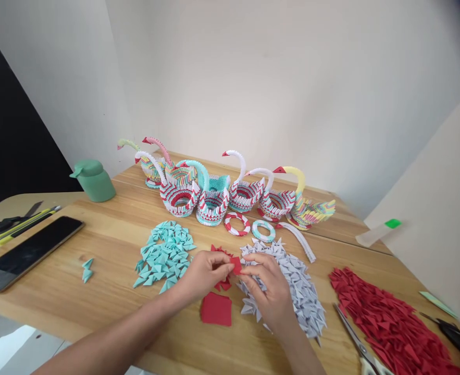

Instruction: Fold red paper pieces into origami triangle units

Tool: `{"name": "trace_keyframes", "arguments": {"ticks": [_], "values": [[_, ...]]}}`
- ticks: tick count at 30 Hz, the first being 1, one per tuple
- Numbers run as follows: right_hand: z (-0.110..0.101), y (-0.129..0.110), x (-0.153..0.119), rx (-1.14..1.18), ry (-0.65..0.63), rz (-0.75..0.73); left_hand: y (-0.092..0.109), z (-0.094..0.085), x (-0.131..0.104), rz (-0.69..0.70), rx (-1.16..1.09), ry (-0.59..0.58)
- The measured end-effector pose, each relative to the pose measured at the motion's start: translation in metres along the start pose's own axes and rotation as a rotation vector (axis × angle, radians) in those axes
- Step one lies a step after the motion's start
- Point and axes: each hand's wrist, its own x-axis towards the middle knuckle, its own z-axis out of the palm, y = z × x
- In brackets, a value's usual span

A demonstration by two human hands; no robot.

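Note:
A small red paper piece [236, 265] is held up between my two hands over the table. My left hand [209, 272] pinches its left side between thumb and fingers. From the right, the fingertips of my right hand [268, 289] close on its other edge. Just below lies a stack of red paper rectangles [216, 309]. Behind my left fingers, a small group of folded red paper triangles [221, 252] is partly hidden. A pile of pale grey folded triangles [302, 286] spreads under and beyond my right hand.
Turquoise folded triangles [165, 252] lie left. Several paper swans [214, 203] stand behind, with two paper rings [263, 231] and a loose swan neck [298, 239] before them. Red triangles [389, 323] and scissors [357, 338] lie right; a phone [30, 252] and green container [94, 181] left.

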Motion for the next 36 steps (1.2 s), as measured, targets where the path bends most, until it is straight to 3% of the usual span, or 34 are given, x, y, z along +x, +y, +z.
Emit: {"name": "trace_keyframes", "arguments": {"ticks": [4, 8, 28, 36], "values": [[0.001, -0.0043, -0.0006, 0.102, -0.056, 0.178, 0.001, 0.0026, -0.0044, 0.156, 0.229, 0.013], [0.0024, -0.008, -0.0003, 0.152, -0.086, 0.27, -0.0018, 0.0033, -0.0037, 0.192, 0.26, -0.018], [0.0048, -0.0076, -0.003, 0.224, -0.089, 0.433, -0.0009, 0.0015, -0.005, 0.16, 0.259, -0.101], [0.0048, -0.0068, -0.0036, 0.33, -0.064, 0.494, -0.0006, 0.0066, -0.0056, 0.122, 0.048, -0.08]]}}
